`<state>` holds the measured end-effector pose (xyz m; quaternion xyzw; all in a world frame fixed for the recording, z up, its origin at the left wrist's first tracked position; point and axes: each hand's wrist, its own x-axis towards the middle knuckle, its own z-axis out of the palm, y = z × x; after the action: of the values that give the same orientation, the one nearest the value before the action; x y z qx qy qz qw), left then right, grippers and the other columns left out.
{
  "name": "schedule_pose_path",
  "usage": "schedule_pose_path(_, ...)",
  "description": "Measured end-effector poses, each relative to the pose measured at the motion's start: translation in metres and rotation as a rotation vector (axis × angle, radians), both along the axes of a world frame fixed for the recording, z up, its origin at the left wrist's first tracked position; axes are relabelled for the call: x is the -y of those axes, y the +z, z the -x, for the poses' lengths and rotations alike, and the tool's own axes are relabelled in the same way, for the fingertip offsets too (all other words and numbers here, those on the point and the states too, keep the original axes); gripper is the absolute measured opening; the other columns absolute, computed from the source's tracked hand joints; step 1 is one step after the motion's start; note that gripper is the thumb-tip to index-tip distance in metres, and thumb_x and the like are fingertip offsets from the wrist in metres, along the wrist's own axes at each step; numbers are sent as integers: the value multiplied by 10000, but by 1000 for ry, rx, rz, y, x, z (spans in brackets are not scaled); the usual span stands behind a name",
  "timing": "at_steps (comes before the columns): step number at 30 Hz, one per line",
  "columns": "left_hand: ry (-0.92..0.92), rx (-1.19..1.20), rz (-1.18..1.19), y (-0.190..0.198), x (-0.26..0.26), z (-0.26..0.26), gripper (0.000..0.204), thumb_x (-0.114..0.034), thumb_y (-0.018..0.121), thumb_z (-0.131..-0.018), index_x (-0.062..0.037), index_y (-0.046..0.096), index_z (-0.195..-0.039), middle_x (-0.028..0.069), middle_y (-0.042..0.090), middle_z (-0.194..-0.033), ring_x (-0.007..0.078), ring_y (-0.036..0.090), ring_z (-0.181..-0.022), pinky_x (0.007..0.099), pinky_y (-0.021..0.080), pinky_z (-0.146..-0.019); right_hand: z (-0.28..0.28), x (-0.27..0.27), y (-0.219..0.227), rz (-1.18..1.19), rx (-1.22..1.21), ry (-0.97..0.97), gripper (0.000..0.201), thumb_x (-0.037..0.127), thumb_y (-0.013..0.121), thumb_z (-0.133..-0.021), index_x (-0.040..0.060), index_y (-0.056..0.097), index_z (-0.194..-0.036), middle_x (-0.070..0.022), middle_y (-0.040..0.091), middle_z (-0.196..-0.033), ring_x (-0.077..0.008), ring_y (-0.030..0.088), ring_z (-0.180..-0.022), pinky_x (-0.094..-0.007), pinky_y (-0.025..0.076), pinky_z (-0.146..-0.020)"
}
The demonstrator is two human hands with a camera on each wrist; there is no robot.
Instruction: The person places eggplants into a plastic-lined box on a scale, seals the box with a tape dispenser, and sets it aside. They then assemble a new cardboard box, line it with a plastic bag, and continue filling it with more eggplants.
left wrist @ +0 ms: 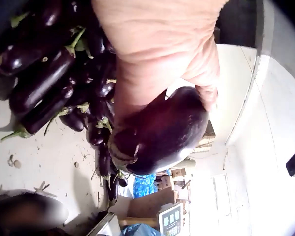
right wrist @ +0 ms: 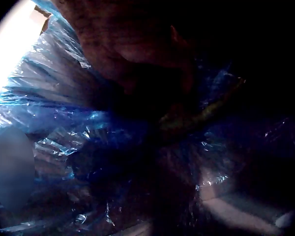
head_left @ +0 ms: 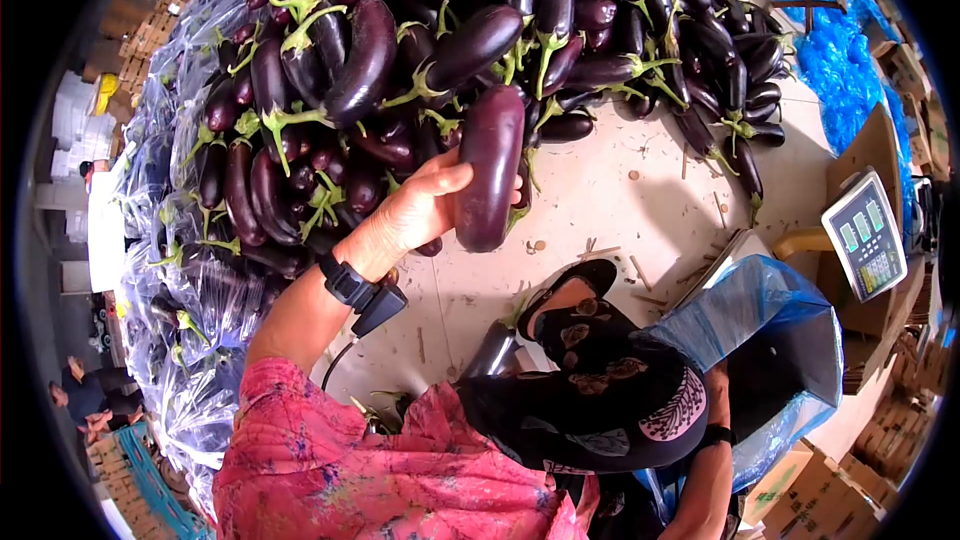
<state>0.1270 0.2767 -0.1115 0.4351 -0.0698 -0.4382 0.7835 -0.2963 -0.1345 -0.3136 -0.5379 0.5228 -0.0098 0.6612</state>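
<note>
My left hand point(head_left: 425, 205) holds a plump purple eggplant point(head_left: 490, 175) upright, with the thumb on its near side. In the left wrist view the fingers wrap around this eggplant point(left wrist: 174, 135). Behind it lies a large heap of glossy eggplants point(head_left: 370, 50) with green stems. My right hand point(right wrist: 132, 54) is down inside a blue plastic bag point(head_left: 745, 305), hidden by the bag and the leg in the head view. In the dark right wrist view a greenish stem point(right wrist: 204, 115) shows by the fingers; I cannot tell whether they grip it.
A digital scale display point(head_left: 866, 235) stands at the right beside an open cardboard box point(head_left: 870, 155). Clear plastic wrap point(head_left: 200, 340) edges the heap on the left. A sandaled foot point(head_left: 570, 290) is on the pale floor point(head_left: 620, 200), which has bits of stem on it.
</note>
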Motion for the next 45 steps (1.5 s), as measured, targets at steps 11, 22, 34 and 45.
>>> schedule_pose_path(11,21,-247,86,-10,-12,10,853,-645,544,-928,39,420,-1422,228,622,-1216,334,660,-1049,474,527,-947,8,4,1,19,-53,37,614,274,628,-958,113,346,-1480,-164,548,-1393,-313,559,-1265,-426,490,-1025)
schedule_pose_path(22,-138,-310,-118,-64,-52,52,678,-391,682,-919,-3,449,-1423,173,612,-1274,259,634,-1137,423,499,-1031,12,13,4,51,-86,79,644,298,632,-956,106,330,-1490,-177,541,-1405,-320,551,-1278,-419,483,-1032)
schedule_pose_path(34,-1136,605,-1116,-225,-229,234,450,-238,715,-818,-52,650,-1223,181,714,-1085,359,667,-1038,447,515,-878,19,11,4,87,-91,108,677,325,635,-952,99,312,-1502,-191,532,-1419,-327,543,-1293,-411,476,-1039)
schedule_pose_path(45,454,901,-1263,-186,7,7,872,-355,829,-753,-16,371,-1413,292,478,-1307,443,510,-1191,488,461,-991,17,18,-5,143,-118,134,708,350,638,-949,92,296,-1513,-204,525,-1431,-333,535,-1306,-404,469,-1046)
